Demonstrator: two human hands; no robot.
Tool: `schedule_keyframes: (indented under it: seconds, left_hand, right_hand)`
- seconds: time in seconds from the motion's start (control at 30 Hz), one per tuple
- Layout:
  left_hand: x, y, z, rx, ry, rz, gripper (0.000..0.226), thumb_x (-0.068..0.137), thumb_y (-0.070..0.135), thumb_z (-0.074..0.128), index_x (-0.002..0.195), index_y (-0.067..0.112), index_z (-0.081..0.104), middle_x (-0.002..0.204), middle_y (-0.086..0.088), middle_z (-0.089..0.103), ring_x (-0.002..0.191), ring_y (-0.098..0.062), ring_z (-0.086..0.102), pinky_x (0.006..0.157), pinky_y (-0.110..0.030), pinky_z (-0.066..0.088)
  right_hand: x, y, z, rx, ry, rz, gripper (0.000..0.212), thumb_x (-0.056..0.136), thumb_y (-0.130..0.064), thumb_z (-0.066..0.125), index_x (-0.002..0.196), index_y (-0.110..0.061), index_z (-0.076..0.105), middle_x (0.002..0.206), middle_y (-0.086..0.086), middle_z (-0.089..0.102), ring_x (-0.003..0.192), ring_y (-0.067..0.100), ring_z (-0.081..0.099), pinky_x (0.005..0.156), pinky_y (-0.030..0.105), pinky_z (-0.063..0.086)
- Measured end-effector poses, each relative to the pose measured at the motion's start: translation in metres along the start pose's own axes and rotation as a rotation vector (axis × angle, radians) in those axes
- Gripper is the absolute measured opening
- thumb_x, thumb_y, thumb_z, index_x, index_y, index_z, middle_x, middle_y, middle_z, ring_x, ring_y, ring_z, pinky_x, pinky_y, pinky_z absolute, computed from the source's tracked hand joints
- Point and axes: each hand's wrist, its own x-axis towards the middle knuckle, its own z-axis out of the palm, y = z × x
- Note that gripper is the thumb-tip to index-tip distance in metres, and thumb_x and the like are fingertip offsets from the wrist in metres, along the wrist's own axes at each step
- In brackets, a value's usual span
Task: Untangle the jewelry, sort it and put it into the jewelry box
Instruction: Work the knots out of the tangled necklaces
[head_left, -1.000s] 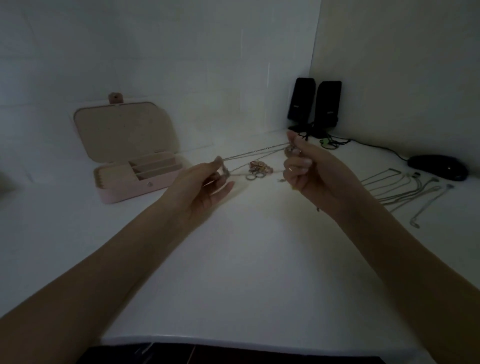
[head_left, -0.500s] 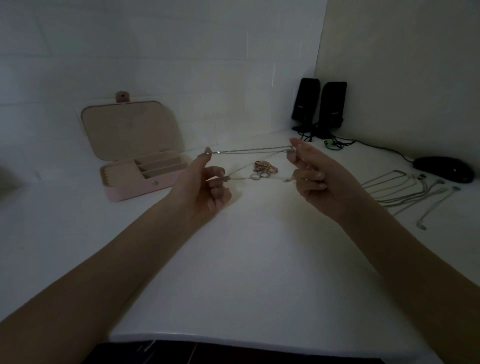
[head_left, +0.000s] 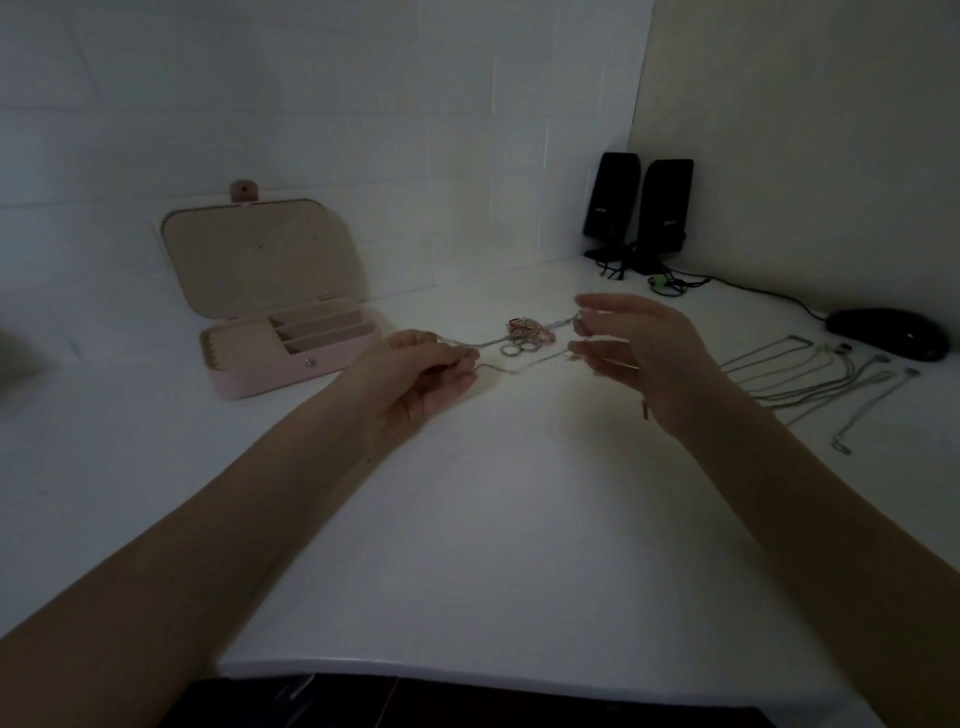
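We hold the chain (head_left: 511, 353) stretched left-right, left hand (head_left: 423, 371) and right hand (head_left: 631, 345) each pinching an end.

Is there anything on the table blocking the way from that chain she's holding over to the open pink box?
Nothing visible does. The chain hangs between the left hand and right hand; the jewelry box sits open further left, bare table between. The pile of rings lies behind the chain.

speakers (head_left: 638, 208), small logos, unreadable
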Motion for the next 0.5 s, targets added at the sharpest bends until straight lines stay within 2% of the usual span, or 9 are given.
schedule_keyframes:
  seconds: [0.1, 0.17, 0.23, 0.33, 0.43, 0.5]
  left_hand:
    - [0.0009, 0.0001, 0.0021, -0.033, 0.004, -0.014, 0.018, 0.087, -0.006, 0.053, 0.074, 0.005, 0.057, 0.063, -0.009, 0.066, 0.042, -0.006, 0.051, 0.052, -0.020, 0.055]
    - [0.0007, -0.0014, 0.0035, -0.022, -0.002, -0.035, 0.019, 0.088, -0.005, 0.051, 0.074, 0.005, 0.060, 0.062, -0.008, 0.063, 0.040, -0.005, 0.048, 0.049, -0.018, 0.052]
    - [-0.0002, -0.0009, 0.0032, -0.028, 0.011, -0.062, 0.019, 0.088, -0.003, 0.049, 0.073, 0.005, 0.057, 0.061, -0.007, 0.060, 0.039, -0.007, 0.048, 0.043, -0.016, 0.047]
    - [0.0013, 0.0030, -0.0009, -0.083, 0.042, -0.098, 0.019, 0.088, -0.001, 0.044, 0.071, 0.006, 0.050, 0.057, -0.009, 0.059, 0.040, -0.011, 0.051, 0.036, -0.014, 0.038]
    - [0.0002, 0.0048, -0.0028, -0.121, -0.056, -0.133, 0.010, 0.087, 0.002, 0.051, 0.080, 0.008, 0.054, 0.058, -0.003, 0.060, 0.041, -0.008, 0.052, 0.030, -0.013, 0.029]
    - [-0.0026, 0.0066, -0.0029, -0.146, -0.168, -0.139, 0.005, 0.079, 0.008, 0.055, 0.081, 0.013, 0.057, 0.062, 0.003, 0.060, 0.043, -0.006, 0.053, 0.027, -0.012, 0.022]
  right_hand:
    - [-0.0016, 0.0017, 0.0030, 0.047, 0.076, -0.007, 0.015, 0.084, 0.001, 0.060, 0.095, -0.005, 0.068, 0.073, 0.005, 0.068, 0.074, 0.020, 0.069, 0.074, 0.028, 0.056]
    - [-0.0017, 0.0024, 0.0041, 0.120, 0.124, -0.042, 0.013, 0.087, 0.003, 0.057, 0.092, -0.005, 0.065, 0.077, 0.009, 0.066, 0.067, 0.019, 0.069, 0.065, 0.027, 0.059]
    - [-0.0002, 0.0033, 0.0029, 0.164, 0.187, -0.100, 0.012, 0.090, 0.003, 0.056, 0.090, -0.008, 0.062, 0.081, 0.010, 0.065, 0.060, 0.015, 0.068, 0.054, 0.024, 0.055]
    - [0.0020, 0.0040, 0.0004, 0.140, 0.253, -0.137, 0.010, 0.092, -0.002, 0.056, 0.097, -0.010, 0.059, 0.085, 0.006, 0.063, 0.054, 0.007, 0.065, 0.046, 0.017, 0.047]
    - [0.0032, 0.0036, 0.0015, 0.150, 0.240, -0.089, 0.013, 0.092, -0.001, 0.051, 0.099, -0.008, 0.058, 0.080, 0.004, 0.060, 0.054, 0.007, 0.060, 0.038, 0.015, 0.037]
    - [0.0043, 0.0026, 0.0019, 0.286, 0.210, -0.011, 0.015, 0.093, 0.003, 0.046, 0.092, -0.008, 0.056, 0.077, 0.007, 0.056, 0.053, 0.010, 0.053, 0.035, 0.015, 0.030]
